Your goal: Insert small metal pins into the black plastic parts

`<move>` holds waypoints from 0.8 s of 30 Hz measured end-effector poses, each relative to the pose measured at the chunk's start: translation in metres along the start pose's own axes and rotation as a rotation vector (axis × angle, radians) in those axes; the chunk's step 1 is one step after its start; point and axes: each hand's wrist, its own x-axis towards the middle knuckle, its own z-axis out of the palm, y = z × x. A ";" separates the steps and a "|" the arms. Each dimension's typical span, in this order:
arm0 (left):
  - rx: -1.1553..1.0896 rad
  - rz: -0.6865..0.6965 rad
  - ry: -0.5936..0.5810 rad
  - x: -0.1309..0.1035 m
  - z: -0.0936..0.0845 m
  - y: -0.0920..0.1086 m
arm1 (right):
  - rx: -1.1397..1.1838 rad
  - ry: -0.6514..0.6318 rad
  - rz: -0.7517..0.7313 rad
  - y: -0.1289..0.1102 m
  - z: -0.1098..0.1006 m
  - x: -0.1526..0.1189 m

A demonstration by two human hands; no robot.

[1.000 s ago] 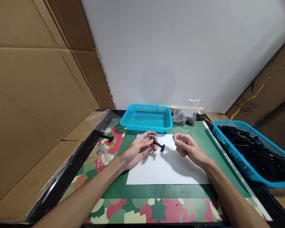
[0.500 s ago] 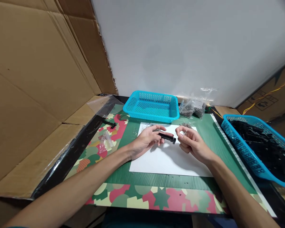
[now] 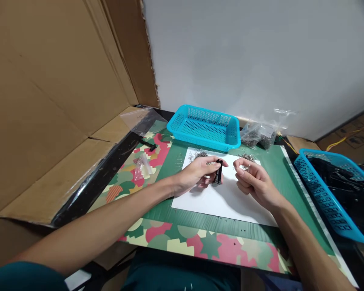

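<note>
Fingers of the left hand (image 3: 196,173) are, in the head view, closed around a slim black part (image 3: 219,172), which is held steeply upright above a white sheet (image 3: 224,206). To its right, the thumb and forefinger of the right hand (image 3: 255,182) are brought together at their tips, apart from the black part; whether something tiny is pinched there cannot be told.

Beyond the hands, small metal pieces are heaped in a left pile (image 3: 201,154) and a right pile (image 3: 248,157). Behind them a blue basket (image 3: 200,140) is set, with clear bags (image 3: 251,139) placed just beside it. At far right, black pieces (image 3: 339,178) are held in a second basket (image 3: 324,204). Another black part (image 3: 152,147) and a small clear bag (image 3: 143,165) are laid on the patterned left border.
</note>
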 end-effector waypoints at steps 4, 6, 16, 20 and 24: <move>-0.012 -0.040 -0.021 -0.004 0.004 0.002 | -0.036 -0.009 0.039 0.002 0.002 -0.002; 0.040 -0.036 -0.010 -0.006 0.004 0.003 | -0.051 -0.018 0.053 0.003 0.004 -0.002; 0.114 -0.011 0.223 -0.003 0.000 0.005 | -0.099 0.005 0.089 0.005 0.008 -0.001; 0.196 0.010 0.228 -0.002 -0.002 0.008 | -0.162 0.010 0.069 0.006 0.008 0.000; 0.425 0.011 0.238 -0.002 -0.006 0.007 | -0.204 0.042 0.037 0.007 0.010 0.001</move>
